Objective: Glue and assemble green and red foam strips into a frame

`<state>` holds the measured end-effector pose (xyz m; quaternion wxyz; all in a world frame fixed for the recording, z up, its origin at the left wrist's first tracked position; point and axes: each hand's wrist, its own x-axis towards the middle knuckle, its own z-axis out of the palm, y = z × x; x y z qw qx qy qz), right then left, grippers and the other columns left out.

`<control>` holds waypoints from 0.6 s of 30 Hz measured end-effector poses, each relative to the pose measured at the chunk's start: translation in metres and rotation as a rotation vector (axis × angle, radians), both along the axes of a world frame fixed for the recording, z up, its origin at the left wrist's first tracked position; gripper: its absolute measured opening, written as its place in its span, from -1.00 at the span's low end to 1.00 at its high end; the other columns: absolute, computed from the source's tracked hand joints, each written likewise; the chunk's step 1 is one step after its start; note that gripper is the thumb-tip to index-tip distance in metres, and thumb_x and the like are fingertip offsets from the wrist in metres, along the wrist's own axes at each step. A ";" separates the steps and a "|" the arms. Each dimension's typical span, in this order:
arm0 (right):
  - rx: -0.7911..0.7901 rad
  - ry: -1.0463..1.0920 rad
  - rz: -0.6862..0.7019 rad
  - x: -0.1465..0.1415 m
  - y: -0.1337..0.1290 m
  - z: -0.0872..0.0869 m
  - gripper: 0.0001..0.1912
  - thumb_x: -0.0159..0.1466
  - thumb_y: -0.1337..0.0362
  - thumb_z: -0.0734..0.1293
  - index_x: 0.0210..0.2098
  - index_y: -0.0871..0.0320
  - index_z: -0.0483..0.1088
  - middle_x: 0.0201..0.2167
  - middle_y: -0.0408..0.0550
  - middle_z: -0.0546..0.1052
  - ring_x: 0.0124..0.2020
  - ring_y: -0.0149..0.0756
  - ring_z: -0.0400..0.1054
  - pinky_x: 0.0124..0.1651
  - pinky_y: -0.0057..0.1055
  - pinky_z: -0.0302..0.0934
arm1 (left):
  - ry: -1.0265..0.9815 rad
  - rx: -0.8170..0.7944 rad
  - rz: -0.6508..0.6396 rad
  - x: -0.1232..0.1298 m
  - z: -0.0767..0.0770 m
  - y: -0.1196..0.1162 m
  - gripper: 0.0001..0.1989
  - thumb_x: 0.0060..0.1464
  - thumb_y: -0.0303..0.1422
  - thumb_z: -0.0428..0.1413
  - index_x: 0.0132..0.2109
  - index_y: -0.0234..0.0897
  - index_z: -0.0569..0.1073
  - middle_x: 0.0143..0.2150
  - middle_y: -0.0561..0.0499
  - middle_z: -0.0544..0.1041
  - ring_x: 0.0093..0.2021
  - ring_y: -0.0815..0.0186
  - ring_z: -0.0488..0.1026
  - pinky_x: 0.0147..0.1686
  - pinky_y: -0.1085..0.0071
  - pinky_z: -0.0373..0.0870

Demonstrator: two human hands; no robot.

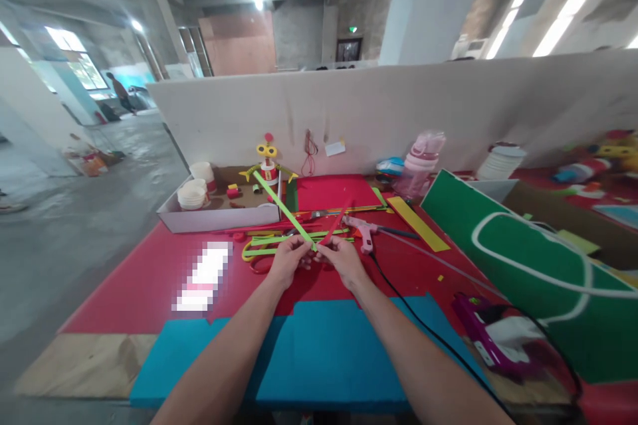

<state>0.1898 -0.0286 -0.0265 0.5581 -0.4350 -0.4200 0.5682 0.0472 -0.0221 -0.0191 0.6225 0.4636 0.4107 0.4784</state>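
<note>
My left hand (290, 260) pinches the lower end of a long light-green strip (282, 206), which slants up to the left. Close beside it, my right hand (343, 260) grips a shorter red strip (339, 220) that points up to the right. The two strips come together between my fingertips, where I cannot tell whether they are joined. More green strips (262, 240) lie on the table behind my hands. Scissors with yellow and red handles (248, 254) rest left of my left hand, partly covered. A pink glue gun (366, 234) lies just beyond my right hand.
A white box (219, 218) with paper cups (193, 194) and a yellow-headed figure (268, 166) stands at the back left. Blue sheets (323, 345) cover the front edge. On the right are a green board (478, 239), a purple device (486, 332) and a pink bottle (420, 163).
</note>
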 end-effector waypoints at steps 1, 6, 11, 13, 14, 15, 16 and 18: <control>0.030 -0.015 -0.021 -0.001 0.000 -0.001 -0.68 -0.09 0.11 0.50 -0.49 0.18 0.40 -0.61 -0.18 0.48 -0.55 -0.39 0.39 -0.35 -0.39 0.36 | 0.006 -0.016 -0.007 0.001 -0.001 0.000 -0.65 -0.15 -0.15 0.27 -0.40 -0.34 0.38 -0.57 0.05 0.45 -0.63 0.46 0.33 -0.65 0.54 0.24; 0.132 -0.122 -0.080 -0.002 0.000 -0.002 -0.68 -0.02 0.05 0.46 -0.48 0.17 0.39 -0.60 -0.12 0.50 -0.51 -0.32 0.40 -0.34 -0.36 0.33 | 0.030 0.008 -0.025 0.004 -0.002 -0.001 -0.65 -0.16 -0.13 0.26 -0.41 -0.33 0.37 -0.56 0.05 0.46 -0.62 0.45 0.33 -0.65 0.54 0.26; 0.088 -0.042 -0.046 -0.002 -0.003 0.003 -0.66 -0.07 0.05 0.49 -0.47 0.16 0.40 -0.58 -0.14 0.50 -0.50 -0.32 0.40 -0.32 -0.36 0.33 | 0.044 0.053 -0.007 0.003 -0.002 0.000 -0.67 -0.17 -0.17 0.27 -0.44 -0.32 0.37 -0.58 0.05 0.45 -0.64 0.47 0.29 -0.64 0.52 0.26; 0.077 -0.017 -0.062 -0.002 -0.003 0.005 -0.66 -0.10 0.07 0.50 -0.48 0.15 0.40 -0.59 -0.16 0.49 -0.51 -0.34 0.39 -0.31 -0.36 0.32 | 0.043 0.068 -0.009 0.003 -0.002 0.000 -0.68 -0.15 -0.17 0.26 -0.43 -0.33 0.38 -0.57 0.05 0.44 -0.64 0.47 0.29 -0.63 0.52 0.25; 0.076 -0.015 -0.073 -0.002 -0.003 0.005 -0.67 -0.10 0.08 0.50 -0.48 0.15 0.39 -0.59 -0.17 0.49 -0.51 -0.34 0.39 -0.31 -0.37 0.32 | 0.038 0.078 -0.013 0.003 -0.003 0.000 -0.69 -0.14 -0.17 0.26 -0.42 -0.33 0.38 -0.56 0.05 0.45 -0.63 0.47 0.29 -0.63 0.52 0.25; 0.076 -0.013 -0.080 -0.001 -0.003 0.006 -0.67 -0.10 0.09 0.50 -0.48 0.15 0.40 -0.60 -0.18 0.48 -0.52 -0.34 0.39 -0.32 -0.37 0.32 | 0.034 0.088 -0.017 0.003 -0.003 0.000 -0.69 -0.12 -0.17 0.25 -0.42 -0.33 0.39 -0.55 0.05 0.45 -0.63 0.47 0.30 -0.62 0.53 0.24; 0.076 -0.007 -0.080 -0.001 -0.003 0.006 -0.68 -0.09 0.09 0.50 -0.47 0.14 0.40 -0.60 -0.18 0.48 -0.52 -0.35 0.38 -0.31 -0.37 0.32 | 0.032 0.099 -0.019 0.004 -0.004 0.000 -0.70 -0.11 -0.18 0.25 -0.42 -0.33 0.39 -0.55 0.05 0.46 -0.62 0.47 0.30 -0.62 0.53 0.24; 0.076 0.010 -0.053 -0.001 -0.003 0.006 -0.70 -0.08 0.12 0.49 -0.43 0.14 0.41 -0.59 -0.19 0.48 -0.51 -0.36 0.38 -0.30 -0.36 0.32 | 0.034 0.111 -0.016 0.004 -0.004 0.000 -0.71 -0.11 -0.20 0.25 -0.43 -0.35 0.40 -0.54 0.04 0.46 -0.61 0.48 0.31 -0.61 0.54 0.23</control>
